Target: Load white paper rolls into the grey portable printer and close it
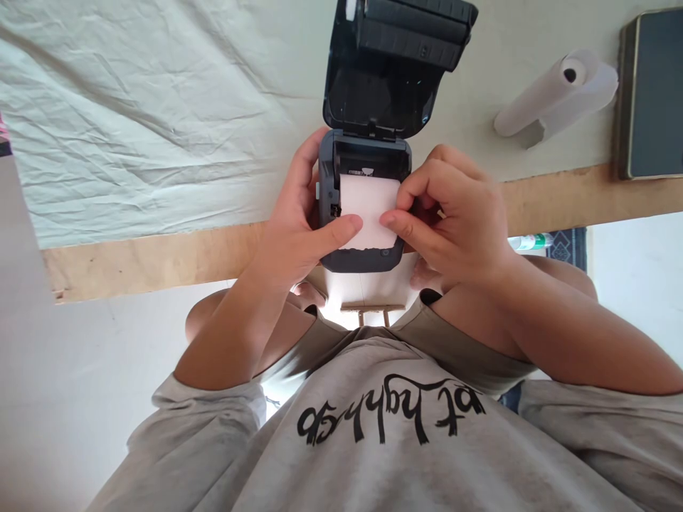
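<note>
Printer [368,213]: lid open at 12 o'clock.
Left hand [299,220]: we grip casing, thumb on paper [368,206].
Right hand [453,213]: fingertips pinch paper edge.
Risk: paper prob. skews w/ uneven pressure.

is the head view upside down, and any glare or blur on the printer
Head view: yes, flipped, the shirt lettering reads upside down and the torso fills the bottom. The printer is sharp; its paper is nearly blown out white, and the gap under the printer glares. The left hand and right hand are evenly lit, no motion blur.
</note>
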Demonstrator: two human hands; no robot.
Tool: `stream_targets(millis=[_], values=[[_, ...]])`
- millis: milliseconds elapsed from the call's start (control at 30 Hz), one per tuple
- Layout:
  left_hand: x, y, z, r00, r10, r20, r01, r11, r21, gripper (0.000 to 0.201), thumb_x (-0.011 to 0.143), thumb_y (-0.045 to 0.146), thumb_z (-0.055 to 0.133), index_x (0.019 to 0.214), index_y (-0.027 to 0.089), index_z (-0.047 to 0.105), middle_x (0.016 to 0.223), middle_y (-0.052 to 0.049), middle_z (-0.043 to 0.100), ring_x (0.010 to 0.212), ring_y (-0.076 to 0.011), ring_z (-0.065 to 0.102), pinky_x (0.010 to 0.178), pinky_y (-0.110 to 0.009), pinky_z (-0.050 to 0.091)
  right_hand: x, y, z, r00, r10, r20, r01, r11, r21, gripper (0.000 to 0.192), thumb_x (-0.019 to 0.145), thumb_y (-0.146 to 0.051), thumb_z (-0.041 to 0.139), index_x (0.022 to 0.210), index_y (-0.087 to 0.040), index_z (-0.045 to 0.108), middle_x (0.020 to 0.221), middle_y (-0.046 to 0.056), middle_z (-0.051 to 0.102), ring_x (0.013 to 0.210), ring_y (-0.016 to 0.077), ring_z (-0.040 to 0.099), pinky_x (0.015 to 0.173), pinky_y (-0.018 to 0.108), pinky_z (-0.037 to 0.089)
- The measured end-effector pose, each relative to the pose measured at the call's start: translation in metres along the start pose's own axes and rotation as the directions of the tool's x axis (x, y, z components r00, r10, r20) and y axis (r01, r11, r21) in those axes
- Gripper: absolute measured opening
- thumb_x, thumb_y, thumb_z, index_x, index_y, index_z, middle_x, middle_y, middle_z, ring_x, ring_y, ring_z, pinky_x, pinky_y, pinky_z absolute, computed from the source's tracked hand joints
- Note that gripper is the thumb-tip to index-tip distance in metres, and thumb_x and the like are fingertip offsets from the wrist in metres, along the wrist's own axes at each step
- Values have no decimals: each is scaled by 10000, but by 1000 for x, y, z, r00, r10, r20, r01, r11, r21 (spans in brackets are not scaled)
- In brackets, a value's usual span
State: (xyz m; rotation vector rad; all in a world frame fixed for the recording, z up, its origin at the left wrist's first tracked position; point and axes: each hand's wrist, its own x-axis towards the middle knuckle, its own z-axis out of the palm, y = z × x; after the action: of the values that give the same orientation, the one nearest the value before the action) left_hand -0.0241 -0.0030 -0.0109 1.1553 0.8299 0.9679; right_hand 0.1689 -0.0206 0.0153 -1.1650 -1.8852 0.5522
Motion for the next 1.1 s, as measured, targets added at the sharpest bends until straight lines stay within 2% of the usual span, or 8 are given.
stream_targets(millis=[133, 233, 300, 500, 800, 967, 1100], values=[[1, 0, -1, 1000, -1, 12, 2, 1000, -23, 731, 674, 356, 781, 1332, 371, 462, 1312, -18, 595, 1162, -268, 617, 909, -414, 573, -3, 7, 7, 999, -6, -51, 9, 999, 49, 326, 779, -411, 736, 708, -201, 496, 684, -26, 427, 550, 68, 380, 475, 232, 361], [1, -1, -3, 998, 28, 53, -23, 996, -86, 724, 645, 262, 797, 1297, 374, 504, 1279, 12, 603, 1092, -237, 625, 861, -370, 593, -6, 13, 12, 986, 136, -96, -117, 977, 180, 548, 661, -558, 789, 780, -226, 370, 685, -54, 353, 512, 55, 295, 402, 221, 281], [1, -2, -4, 995, 49, 85, -40, 993, -110, 769, 619, 209, 802, 1307, 370, 497, 1272, 9, 596, 1071, -223, 620, 845, -350, 595, -7, 15, 13, 978, 202, -58, -185, 959, 215, 633, 617, -642, 777, 798, -234, 329, 679, -61, 330, 509, 54, 274, 386, 219, 256], [3, -6, -8, 994, 57, 94, -51, 996, -70, 803, 615, 273, 811, 1325, 379, 452, 1279, -5, 596, 1076, -234, 624, 829, -362, 580, -4, 14, 7, 991, 135, 11, -136, 986, 99, 604, 692, -681, 695, 720, -214, 313, 614, -56, 383, 483, 52, 269, 416, 242, 272], [1, -1, -4, 996, 50, 71, -48, 998, -32, 734, 651, 299, 793, 1308, 377, 475, 1280, -10, 601, 1083, -231, 640, 851, -374, 580, -3, 13, 7, 990, 138, 16, -139, 985, 98, 593, 700, -671, 696, 725, -214, 319, 627, -49, 418, 485, 55, 309, 412, 238, 274], [0, 1, -2, 1000, 23, 17, -22, 1000, -22, 635, 722, 353, 744, 1299, 358, 479, 1284, -10, 615, 1111, -228, 641, 905, -377, 568, -4, 13, 7, 990, 142, 19, -143, 986, 82, 603, 690, -710, 675, 727, -217, 330, 623, -48, 418, 489, 61, 304, 419, 243, 265], [0, 1, -1, 1000, -2, 11, 2, 1000, 2, 720, 690, 346, 771, 1331, 350, 442, 1293, -22, 614, 1174, -249, 612, 948, -397, 556, -9, 13, 6, 998, 59, -20, -54, 980, 191, 473, 931, -614, 392, 685, -211, 386, 564, -28, 402, 472, 84, 337, 436, 265, 283]])
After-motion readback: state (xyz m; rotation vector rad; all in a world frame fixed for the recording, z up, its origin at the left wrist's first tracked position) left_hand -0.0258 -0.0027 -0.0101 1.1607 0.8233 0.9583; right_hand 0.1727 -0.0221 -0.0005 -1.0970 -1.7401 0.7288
